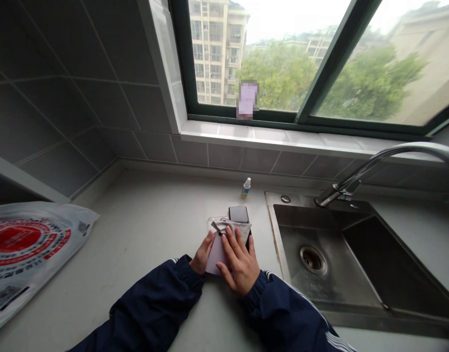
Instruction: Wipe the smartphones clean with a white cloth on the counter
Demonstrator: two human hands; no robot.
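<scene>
Recorder: State the surroundings first.

Inspector: A pale countertop [147, 220] runs beneath a dark-framed window [279, 68], with a grey tiled wall [144, 105] at left. A stainless sink [277, 234] is set into the counter at right, and a chrome faucet [327, 196] stands at its back edge.

Recorder: Other items on the surface?

Inspector: A white plastic bag [22, 244] with red print lies at far left. A small spray bottle [246, 188] with a white cap stands upright near the sink's back left corner. A black-edged phone [239, 214] lies just beyond the hands, its near part covered.

Recorder: Where is the item being handled?

Inspector: The lilac device [216, 256] is between the two hands, low over the counter, left of the sink. A light grey cloth [243, 227] lies across its upper part.

Recorder: Condition of the grip?

Inspector: The left hand [201, 256] is closed on the left edge of the lilac device, thumb on top. The right hand [242, 266] is laid flat, fingers extended and slightly parted, fingertips on the cloth. Both sleeves are navy.

Recorder: Any reservation?

Inspector: One. A clear edge shows at the cloth's upper left; it may be a case, but it is too small to confirm.
</scene>
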